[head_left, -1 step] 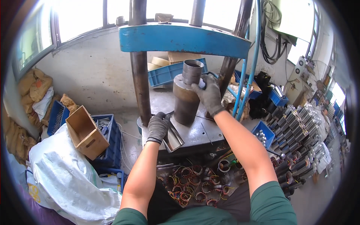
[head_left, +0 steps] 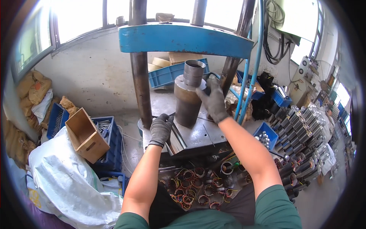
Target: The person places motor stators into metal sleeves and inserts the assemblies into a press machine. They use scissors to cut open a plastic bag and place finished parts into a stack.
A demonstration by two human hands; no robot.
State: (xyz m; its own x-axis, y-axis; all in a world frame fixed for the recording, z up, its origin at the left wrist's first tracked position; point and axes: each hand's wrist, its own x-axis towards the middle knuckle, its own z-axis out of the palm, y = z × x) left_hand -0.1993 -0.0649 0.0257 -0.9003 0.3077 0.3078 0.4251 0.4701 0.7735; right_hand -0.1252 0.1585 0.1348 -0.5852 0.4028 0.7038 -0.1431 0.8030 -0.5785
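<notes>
My left hand (head_left: 160, 130), in a grey knit glove, is closed around a shiny metal tube (head_left: 177, 139) at the front left of the press base (head_left: 206, 134). The tube lies tilted, its lower end toward me. My right hand (head_left: 213, 100), also gloved, is beside the upper right side of a dark steel cylinder (head_left: 187, 106). Its thumb and fingers are apart, with the far fingertips partly hidden. The cylinder stands upright on the base, with a narrower threaded collar (head_left: 194, 73) on top, hollow at its upper end.
A blue crossbeam (head_left: 183, 39) spans the steel columns (head_left: 141, 87) above. Below the base lie several wound copper rings with coloured wires (head_left: 190, 187). Stacked metal tubes (head_left: 301, 129) stand to the right. A wooden box (head_left: 87, 135), blue crates and a white sack (head_left: 72, 183) are at the left.
My right thumb and fingers have shifted slightly at the cylinder's side, and a pale spot between them no longer shows. The tube has turned a little in my left hand.
</notes>
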